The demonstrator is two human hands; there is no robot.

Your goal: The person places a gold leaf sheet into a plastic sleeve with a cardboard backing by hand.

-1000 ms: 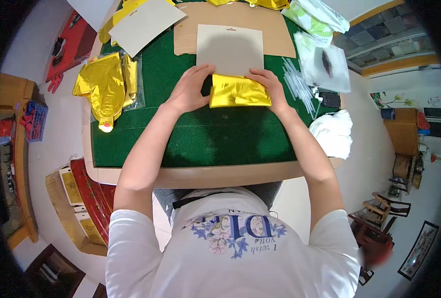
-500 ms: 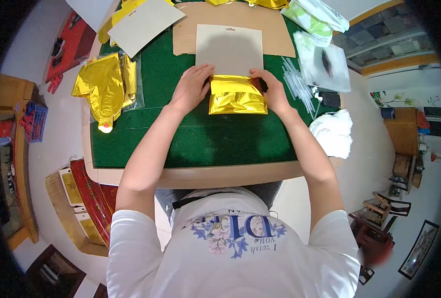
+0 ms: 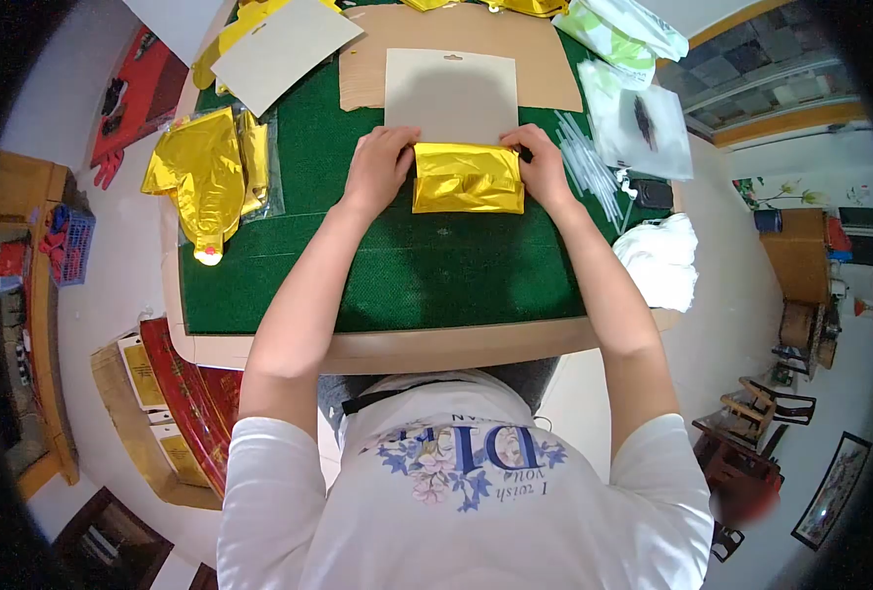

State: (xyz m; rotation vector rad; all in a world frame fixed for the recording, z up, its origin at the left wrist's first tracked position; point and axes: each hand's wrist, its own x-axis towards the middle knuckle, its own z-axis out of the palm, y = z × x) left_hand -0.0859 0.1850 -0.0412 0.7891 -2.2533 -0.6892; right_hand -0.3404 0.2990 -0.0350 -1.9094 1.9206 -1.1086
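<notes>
A folded gold foil balloon [image 3: 469, 187] lies on the green table mat in front of me, shaped into a wide flat rectangle. My left hand [image 3: 383, 169] pinches its upper left corner, fingers closed. At the upper right corner, my right hand [image 3: 540, 167] is also closed on the foil, thumb and fingers together. Just beyond the balloon is a grey-beige card [image 3: 451, 88] with a hanging slot near its top; its lower edge is hidden behind the foil and my hands.
Left on the green mat [image 3: 377, 285] lie a flat gold balloon [image 3: 195, 177] and a plastic-bagged one [image 3: 255, 162]. Several clear straws [image 3: 590, 167], clear plastic bags [image 3: 643, 133] and white cloth [image 3: 659, 261] lie right. Behind are brown cardboard [image 3: 544, 64] and another card [image 3: 287, 54].
The balloon's near edge has drawn slightly away from me, and its front flap lies flatter. Both hands stay at its top corners, with the right fingers shifted a little upward.
</notes>
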